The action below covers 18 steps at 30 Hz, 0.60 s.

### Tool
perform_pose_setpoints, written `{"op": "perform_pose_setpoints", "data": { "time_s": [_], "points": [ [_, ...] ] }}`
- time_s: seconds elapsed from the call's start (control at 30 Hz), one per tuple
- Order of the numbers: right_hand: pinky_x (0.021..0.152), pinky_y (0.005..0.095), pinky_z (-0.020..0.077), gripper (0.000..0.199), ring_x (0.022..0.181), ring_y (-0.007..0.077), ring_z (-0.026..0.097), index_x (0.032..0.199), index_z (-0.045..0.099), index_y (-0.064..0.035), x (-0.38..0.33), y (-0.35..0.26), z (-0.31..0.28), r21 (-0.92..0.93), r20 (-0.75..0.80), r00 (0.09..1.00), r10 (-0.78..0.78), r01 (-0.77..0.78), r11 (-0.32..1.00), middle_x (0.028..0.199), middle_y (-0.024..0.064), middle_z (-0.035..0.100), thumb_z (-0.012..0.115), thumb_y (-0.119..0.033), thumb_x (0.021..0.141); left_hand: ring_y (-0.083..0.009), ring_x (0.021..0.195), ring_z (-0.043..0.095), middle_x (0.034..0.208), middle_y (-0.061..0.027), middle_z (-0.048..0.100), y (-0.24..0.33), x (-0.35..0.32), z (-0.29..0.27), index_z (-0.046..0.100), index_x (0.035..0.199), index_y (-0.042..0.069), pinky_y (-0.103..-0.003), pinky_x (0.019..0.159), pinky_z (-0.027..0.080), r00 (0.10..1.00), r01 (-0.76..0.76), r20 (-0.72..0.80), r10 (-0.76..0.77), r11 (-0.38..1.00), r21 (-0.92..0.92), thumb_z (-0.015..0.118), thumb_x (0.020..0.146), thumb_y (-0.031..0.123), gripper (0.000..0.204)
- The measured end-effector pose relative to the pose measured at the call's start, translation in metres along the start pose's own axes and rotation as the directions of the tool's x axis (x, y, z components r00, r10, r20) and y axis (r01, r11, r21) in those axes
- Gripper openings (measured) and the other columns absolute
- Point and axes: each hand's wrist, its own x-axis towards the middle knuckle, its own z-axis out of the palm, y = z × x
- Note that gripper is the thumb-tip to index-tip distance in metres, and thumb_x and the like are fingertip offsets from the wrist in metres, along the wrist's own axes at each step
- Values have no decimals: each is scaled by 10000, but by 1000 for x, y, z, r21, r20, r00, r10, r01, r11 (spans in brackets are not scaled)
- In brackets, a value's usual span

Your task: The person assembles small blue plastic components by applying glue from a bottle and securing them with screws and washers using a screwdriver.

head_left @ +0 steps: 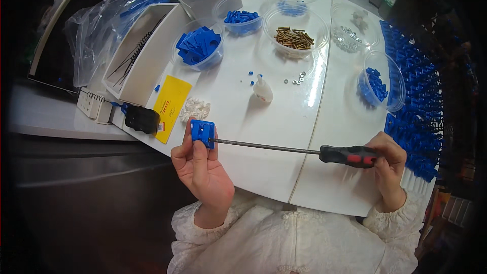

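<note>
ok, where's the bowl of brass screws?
Head view, far side of the white table: bowl of brass screws sits top centre, between two clear bowls of blue plastic parts.

White lace blouse, ruffled cuffs

- The blue block (203,133) looked like matt moulded plastic.
- The screwdriver (304,151) had a dull grey metal shaft and a black-and-red rubbery grip.
- The table (284,137) was glossy white, throwing glare.
- The bowls (295,26) were clear thin plastic, the screws (294,37) brassy.
</note>
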Motion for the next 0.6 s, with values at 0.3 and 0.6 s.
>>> {"op": "perform_pose_setpoints", "data": {
  "time_s": [0.3,0.6],
  "points": [
    [520,203,476,296,579,106,583,1053,541,48,-2,-11,17,107,-98,982,160,-149,983,805,83,613,636,-188,900,-257,1153,551,1347,-227,464,0,0,1,474,1037,54,-401,962,499,999,11,-35,-11,1000,-7,509,934,1,121],
    [506,218,479,313,566,122,596,1074,520,47,3,-7,15,7,-34,999,-3,3,1000,826,109,634,638,-171,883,-246,1149,555,1331,-248,477,2,1,4,467,975,58,-381,961,486,998,16,-52,-18,999,-38,524,918,-16,109]
  ]
}}
